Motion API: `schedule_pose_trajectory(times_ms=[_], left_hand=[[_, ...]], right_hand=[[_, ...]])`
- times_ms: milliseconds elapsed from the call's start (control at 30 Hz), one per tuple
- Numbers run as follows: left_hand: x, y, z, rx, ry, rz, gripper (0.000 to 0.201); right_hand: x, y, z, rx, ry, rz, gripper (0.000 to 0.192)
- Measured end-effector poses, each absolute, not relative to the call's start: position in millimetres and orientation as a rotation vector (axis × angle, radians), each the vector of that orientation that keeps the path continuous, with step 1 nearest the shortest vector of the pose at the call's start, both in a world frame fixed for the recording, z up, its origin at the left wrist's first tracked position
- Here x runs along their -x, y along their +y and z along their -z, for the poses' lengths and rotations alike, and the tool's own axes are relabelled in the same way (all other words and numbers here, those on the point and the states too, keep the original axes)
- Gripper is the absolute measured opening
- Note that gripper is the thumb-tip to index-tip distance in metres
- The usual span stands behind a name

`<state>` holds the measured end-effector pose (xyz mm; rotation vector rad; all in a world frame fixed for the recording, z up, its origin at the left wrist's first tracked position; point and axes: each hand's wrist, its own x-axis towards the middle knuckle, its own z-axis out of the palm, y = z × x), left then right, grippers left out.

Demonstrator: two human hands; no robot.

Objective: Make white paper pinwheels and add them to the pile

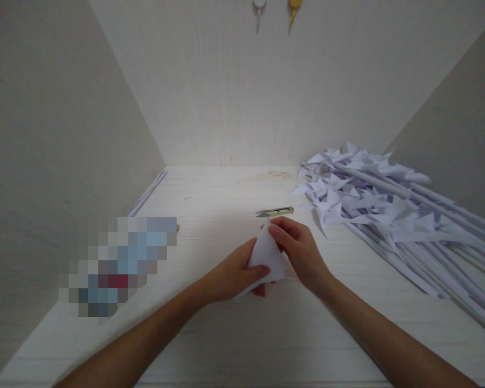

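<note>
Left hand [234,275]: at the near centre of the white wooden surface [226,334], its grip closed on the lower left edge of a folded white paper triangle [267,256], thumb over the sheet, fingers under it.
Right hand [301,250]: at 3 o'clock of the paper, fingertips pinching the upper point and right edge; grip narrow, holding the same sheet.
Piece in hand: the paper triangle is lifted just off the surface between both hands, folded to a peak, with no stick on it; by the look of it, this one is at an early fold and far from matching the finished ones.
Small metal thread snips with a yellowish handle [275,212]: lying flat at 12 o'clock of the hands, just beyond the fingertips, untouched.
Finished pile: a heap of white paper pinwheels on long white rolled sticks [372,202] at 2 o'clock, well apart from the hands, many already made.
Long white stick [147,194]: at 10 o'clock, along the left wall.
Blurred patch [117,264]: at 9 o'clock; contents cannot be told.
Far wall: two small hanging tools [277,8], one pale, one yellow, at 12 o'clock.
</note>
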<state>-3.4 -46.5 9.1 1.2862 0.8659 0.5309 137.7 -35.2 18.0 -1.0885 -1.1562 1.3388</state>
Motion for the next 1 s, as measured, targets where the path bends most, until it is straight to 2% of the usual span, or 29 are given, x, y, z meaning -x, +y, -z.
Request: schedule_pose_trajectory(times_ms=[167,367,600,833,1000], left_hand=[[-2.7,-54.2,-11.8,-1.432,1.008,-0.533,0.023],[-7.2,-57.3,-9.3,-1.380,0.962,-0.553,0.023],[-12.3,-59.9,-2.9,-1.366,1.013,-0.568,0.023],[-12.8,-62.3,-3.2,-1.601,1.173,-0.699,0.019],[-13.6,-62.2,-1.9,-1.541,1.121,-0.718,0.016]], right_hand=[[-135.9,-42.5,-20.5,1.118,-1.115,-1.248,0.019],[-137.6,-44.4,-19.1,1.042,-1.082,-1.286,0.011],[-138.0,-43.8,-18.2,1.013,-1.153,-1.234,0.012],[-130.7,-49.8,-24.4,1.108,-1.152,-1.087,0.016],[-131.3,-50.7,-24.1,0.974,-1.151,-1.166,0.016]])
